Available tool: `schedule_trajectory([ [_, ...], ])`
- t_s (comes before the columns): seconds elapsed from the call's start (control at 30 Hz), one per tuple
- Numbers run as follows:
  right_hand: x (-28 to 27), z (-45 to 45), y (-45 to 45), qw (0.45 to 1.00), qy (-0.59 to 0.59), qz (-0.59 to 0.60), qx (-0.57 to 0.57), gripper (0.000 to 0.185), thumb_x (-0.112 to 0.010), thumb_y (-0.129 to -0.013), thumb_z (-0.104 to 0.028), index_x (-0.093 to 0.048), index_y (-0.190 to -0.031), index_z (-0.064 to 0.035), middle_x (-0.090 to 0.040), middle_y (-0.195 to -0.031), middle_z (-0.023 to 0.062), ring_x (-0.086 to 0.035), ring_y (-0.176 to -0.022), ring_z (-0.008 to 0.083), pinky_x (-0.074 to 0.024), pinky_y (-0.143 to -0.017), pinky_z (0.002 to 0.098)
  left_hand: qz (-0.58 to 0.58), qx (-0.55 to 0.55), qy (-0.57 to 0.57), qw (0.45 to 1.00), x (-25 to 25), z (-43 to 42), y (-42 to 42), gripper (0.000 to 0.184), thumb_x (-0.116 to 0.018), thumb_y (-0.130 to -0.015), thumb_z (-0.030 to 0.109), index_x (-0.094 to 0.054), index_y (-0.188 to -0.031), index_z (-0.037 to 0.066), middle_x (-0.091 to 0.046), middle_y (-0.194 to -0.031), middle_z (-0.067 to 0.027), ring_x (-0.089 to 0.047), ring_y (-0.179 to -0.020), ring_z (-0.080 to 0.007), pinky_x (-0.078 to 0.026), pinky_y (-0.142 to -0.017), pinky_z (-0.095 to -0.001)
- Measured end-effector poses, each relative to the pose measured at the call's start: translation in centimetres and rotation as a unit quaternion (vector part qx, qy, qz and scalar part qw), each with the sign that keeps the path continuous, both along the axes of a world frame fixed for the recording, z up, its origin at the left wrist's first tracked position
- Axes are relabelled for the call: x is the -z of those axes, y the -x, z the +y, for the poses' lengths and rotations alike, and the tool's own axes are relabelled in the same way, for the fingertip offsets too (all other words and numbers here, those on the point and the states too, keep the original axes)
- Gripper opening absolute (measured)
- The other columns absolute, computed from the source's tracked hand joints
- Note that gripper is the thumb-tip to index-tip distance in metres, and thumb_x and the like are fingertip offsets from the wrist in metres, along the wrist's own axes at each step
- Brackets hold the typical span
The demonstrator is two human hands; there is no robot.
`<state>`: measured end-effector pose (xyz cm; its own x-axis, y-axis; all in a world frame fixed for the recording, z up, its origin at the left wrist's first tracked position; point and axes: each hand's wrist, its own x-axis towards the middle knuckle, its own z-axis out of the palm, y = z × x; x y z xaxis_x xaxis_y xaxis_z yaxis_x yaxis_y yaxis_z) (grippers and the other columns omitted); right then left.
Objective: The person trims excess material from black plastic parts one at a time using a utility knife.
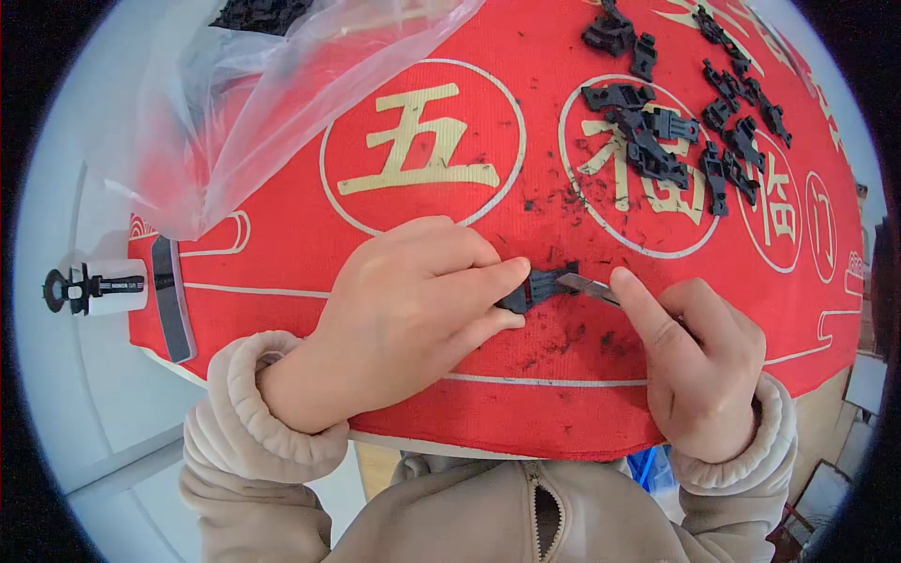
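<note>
My left hand (pixel 413 305) pinches a small black plastic part (pixel 544 287) between thumb and fingers, close above the red mat (pixel 432 413). The part's slotted end points right, toward my other hand. In my right hand (pixel 699 361) is a craft knife (pixel 591 287), its thin metal blade touching the end of the part. The index finger lies along the knife, and its handle is hidden in the closed fingers. Dark shavings (pixel 563 347) are scattered beneath and around the part.
Several similar black parts (pixel 657 159) lie loosely piled at the back right. A clear plastic bag (pixel 282 103) with black pieces (pixel 263 13) inside stands at the back left. A dark flat phone-like object (pixel 173 298) rests at the left edge, near a black-and-white object (pixel 99 287).
</note>
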<state>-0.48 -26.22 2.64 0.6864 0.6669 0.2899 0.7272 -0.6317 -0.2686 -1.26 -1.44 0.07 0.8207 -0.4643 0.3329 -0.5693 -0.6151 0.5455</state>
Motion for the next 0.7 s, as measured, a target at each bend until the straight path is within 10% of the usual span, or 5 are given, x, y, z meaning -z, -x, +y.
schedule_trajectory([
  [0.7,0.2,-1.0,-1.6,0.993,-0.082,-0.053,0.062,0.051,-0.058,-0.065,0.011,-0.068,-0.113,-0.0014,-0.053,-0.076,0.0097,-0.051,-0.062,0.0224,-0.0416,-0.055,0.0314,0.089,-0.021,-0.016,0.996,-0.5,0.2,-0.5,0.04,-0.077,-0.07,0.003,-0.069,-0.11,0.005,-0.058,-0.093,-0.0073,-0.055,-0.087,-0.0219,-0.045,-0.076,-0.0323],
])
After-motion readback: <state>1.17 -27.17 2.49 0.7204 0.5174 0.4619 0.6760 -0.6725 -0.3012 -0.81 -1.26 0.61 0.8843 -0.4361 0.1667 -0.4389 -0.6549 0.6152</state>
